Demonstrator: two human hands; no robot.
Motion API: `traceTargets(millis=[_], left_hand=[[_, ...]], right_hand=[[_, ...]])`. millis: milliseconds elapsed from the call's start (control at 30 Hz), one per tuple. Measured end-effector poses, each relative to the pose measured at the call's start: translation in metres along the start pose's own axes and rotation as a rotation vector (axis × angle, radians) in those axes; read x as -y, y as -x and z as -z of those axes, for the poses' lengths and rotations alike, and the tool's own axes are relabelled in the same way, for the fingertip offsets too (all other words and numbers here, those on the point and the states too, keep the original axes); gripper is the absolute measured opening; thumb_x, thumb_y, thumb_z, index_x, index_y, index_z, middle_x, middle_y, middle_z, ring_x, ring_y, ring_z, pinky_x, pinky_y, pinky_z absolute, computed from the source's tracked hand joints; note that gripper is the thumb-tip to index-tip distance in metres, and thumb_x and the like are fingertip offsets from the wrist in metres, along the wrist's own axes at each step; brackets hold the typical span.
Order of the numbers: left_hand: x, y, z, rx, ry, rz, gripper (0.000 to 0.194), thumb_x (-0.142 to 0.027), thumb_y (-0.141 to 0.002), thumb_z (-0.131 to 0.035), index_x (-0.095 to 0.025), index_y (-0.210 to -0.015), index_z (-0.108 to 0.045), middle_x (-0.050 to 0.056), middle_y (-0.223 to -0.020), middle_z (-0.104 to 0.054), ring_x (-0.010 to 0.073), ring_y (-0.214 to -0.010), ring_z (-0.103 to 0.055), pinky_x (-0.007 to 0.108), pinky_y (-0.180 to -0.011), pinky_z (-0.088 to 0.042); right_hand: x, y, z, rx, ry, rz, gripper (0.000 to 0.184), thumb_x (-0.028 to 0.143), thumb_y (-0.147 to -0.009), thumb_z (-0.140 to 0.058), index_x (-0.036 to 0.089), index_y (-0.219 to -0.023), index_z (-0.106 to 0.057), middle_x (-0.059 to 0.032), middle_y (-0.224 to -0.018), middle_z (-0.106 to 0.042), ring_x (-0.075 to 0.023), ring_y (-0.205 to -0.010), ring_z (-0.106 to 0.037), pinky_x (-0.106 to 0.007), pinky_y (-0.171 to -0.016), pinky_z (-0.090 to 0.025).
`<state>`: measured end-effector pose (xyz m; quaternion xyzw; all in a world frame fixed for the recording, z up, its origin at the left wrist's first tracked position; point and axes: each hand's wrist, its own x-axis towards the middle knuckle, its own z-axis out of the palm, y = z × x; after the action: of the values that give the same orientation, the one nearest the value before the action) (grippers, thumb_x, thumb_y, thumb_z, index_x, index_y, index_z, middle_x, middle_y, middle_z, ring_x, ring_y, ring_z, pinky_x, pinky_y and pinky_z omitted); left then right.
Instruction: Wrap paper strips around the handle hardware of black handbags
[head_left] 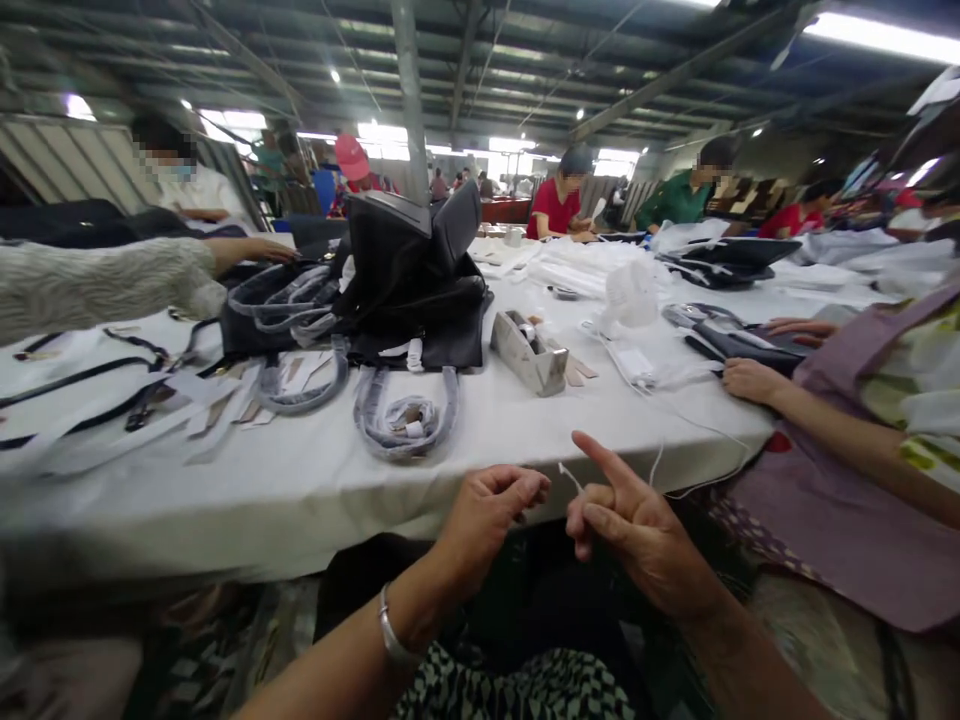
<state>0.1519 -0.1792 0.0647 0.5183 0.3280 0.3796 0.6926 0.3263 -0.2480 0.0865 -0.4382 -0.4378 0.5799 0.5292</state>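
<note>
Both my hands hover in front of the white table's near edge (315, 500). My left hand (487, 515), with a silver bracelet at the wrist, has its fingers curled in a pinch. My right hand (634, 530) points its index finger up-left while the other fingers curl. A thin white string (571, 477) shows between the two hands; it looks pinched by my right fingers. On the table ahead lies a grey bag handle (405, 415) wrapped in clear film, and behind it stands a black handbag (420, 270).
A small metal tray (529, 355) sits right of the bag. More wrapped handles (281, 300) and dark straps (90, 385) lie at left. A person in purple (840, 460) sits close on my right; another person's sleeve (97, 285) reaches in from the left. Several workers sit at the far side.
</note>
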Motion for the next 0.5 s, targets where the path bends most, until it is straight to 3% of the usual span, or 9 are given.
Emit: traceTargets(millis=[100,167,267,367,500], left_hand=[[0.002,0.007,-0.008,0.071,0.235,0.064,0.041,-0.051,-0.08,-0.067,-0.011,-0.09,-0.072,0.005,-0.074,-0.063,0.0116,-0.066,-0.054,0.023,-0.061,-0.039],[0.004,0.01,-0.009,0.044,0.267,0.038,0.043,-0.052,-0.08,-0.067,-0.01,-0.087,-0.071,0.004,-0.071,-0.06,0.0097,-0.061,-0.05,0.023,-0.058,-0.038],[0.008,0.011,-0.001,-0.236,0.153,-0.112,0.038,-0.048,-0.076,-0.073,-0.011,-0.085,-0.069,0.003,-0.073,-0.06,0.01,-0.064,-0.049,0.022,-0.061,-0.039],[0.011,0.014,0.021,-0.464,-0.035,-0.244,0.029,-0.043,-0.077,-0.071,-0.015,-0.082,-0.064,0.0,-0.07,-0.058,0.0113,-0.067,-0.05,0.023,-0.064,-0.041],[0.007,0.027,0.069,-0.464,-0.469,-0.369,0.018,-0.034,-0.084,-0.062,-0.016,-0.082,-0.064,0.002,-0.076,-0.062,0.0153,-0.074,-0.057,0.027,-0.071,-0.045]], right_hand=[[-0.01,-0.005,-0.01,0.014,0.038,-0.088,0.095,0.037,-0.078,-0.075,0.021,-0.153,-0.02,-0.0016,-0.073,-0.066,-0.0142,-0.056,-0.06,-0.025,-0.053,-0.046],[-0.018,-0.01,-0.016,-0.001,0.072,-0.121,0.093,0.038,-0.072,-0.08,0.017,-0.149,-0.032,0.0005,-0.065,-0.064,-0.0148,-0.053,-0.06,-0.024,-0.05,-0.046],[-0.029,-0.018,-0.023,-0.054,0.124,-0.106,0.058,0.043,-0.065,-0.084,0.014,-0.112,-0.065,-0.0006,-0.06,-0.062,-0.0148,-0.054,-0.06,-0.023,-0.051,-0.047],[-0.038,-0.023,-0.022,-0.061,0.209,-0.087,0.043,0.052,-0.065,-0.081,0.014,-0.077,-0.066,-0.0044,-0.064,-0.064,-0.0153,-0.055,-0.06,-0.024,-0.05,-0.049],[-0.048,-0.026,-0.005,-0.002,0.441,-0.11,0.054,0.069,-0.071,-0.067,0.016,-0.065,-0.061,-0.0013,-0.047,-0.054,-0.0097,-0.039,-0.045,-0.02,-0.04,-0.036]])
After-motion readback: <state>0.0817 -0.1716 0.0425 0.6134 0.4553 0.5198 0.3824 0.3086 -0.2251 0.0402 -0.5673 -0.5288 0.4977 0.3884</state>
